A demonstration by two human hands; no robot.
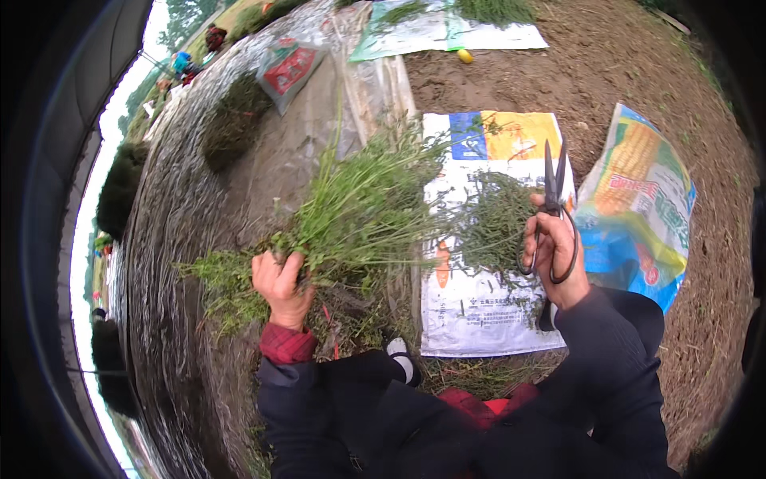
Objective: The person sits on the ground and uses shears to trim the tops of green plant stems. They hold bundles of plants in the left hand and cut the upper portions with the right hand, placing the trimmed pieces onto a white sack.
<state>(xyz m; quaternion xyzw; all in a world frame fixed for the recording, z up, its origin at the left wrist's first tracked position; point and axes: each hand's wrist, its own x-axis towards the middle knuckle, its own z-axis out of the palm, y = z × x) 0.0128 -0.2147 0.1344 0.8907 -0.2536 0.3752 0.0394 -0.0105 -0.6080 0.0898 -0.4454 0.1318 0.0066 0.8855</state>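
Note:
My left hand [281,286] grips a bunch of long green plant stems [353,203], whose tops fan out up and to the right. Leafy ends poke out on the other side of my fist. In my right hand [556,245] is a pair of black-handled scissors [553,191], blades pointing up and slightly parted. Beneath the scissors lies a white woven sack [455,323], spread flat and bearing print. A heap of short cut green sprigs [499,221] rests on it, close to my right hand. Some stem tips reach over the sack's left edge.
A sack with a corn picture [634,173] lies to the right. Another sheet [502,39] with greenery is at the top, near a small yellow object [465,56]. A printed bag [290,72] and dark plant heaps [233,120] sit upper left. People [182,63] are far off.

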